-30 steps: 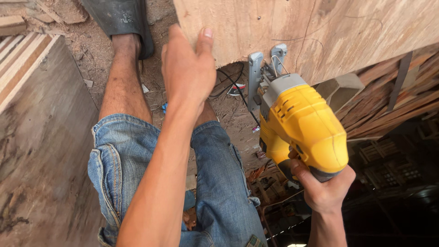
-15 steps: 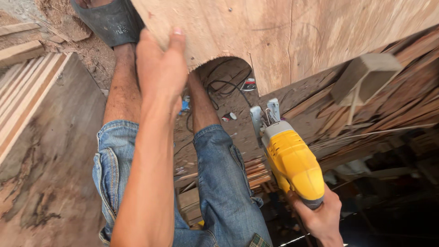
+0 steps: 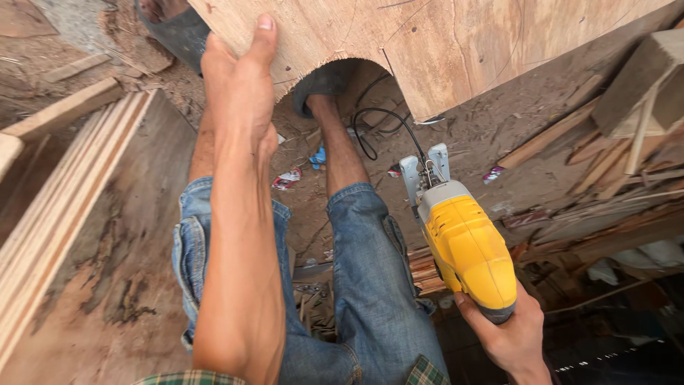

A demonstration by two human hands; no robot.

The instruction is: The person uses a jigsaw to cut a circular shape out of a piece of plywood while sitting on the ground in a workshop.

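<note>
Head camera, looking down past the worker's own knees: to the left of the plywood sheet (image 3: 456, 50) lies a stack of boards (image 3: 64, 214) on the sawdust-strewn ground; the left hand (image 3: 239, 85) is clamped on the sheet's near cut edge, thumb on top and fingers out of sight beneath it, just left of the arched notch (image 3: 342, 71) already sawn out of the panel; below the notch stand the worker's two legs in blue jeans (image 3: 363, 285), a dark sandal (image 3: 320, 78) showing through the opening; a black power cord (image 3: 381, 128) loops on the ground under the sheet and runs to the yellow jigsaw (image 3: 463, 242), held low and well clear of the sheet's edge, to the right of the notch, with the right hand (image 3: 509, 335) wrapped tight around its rear handle and its grey base plate (image 3: 424, 175) pointing towards the panel; further right of the sheet, offcuts and scrap timber (image 3: 627, 142) pile up. The risks here look plain: the cord lies slack close to the feet and could snag a foot or drift under the blade's path, and the bare leg and sandalled foot stand directly beneath the cut line, where a slip of the saw or a dropping offcut would land
</note>
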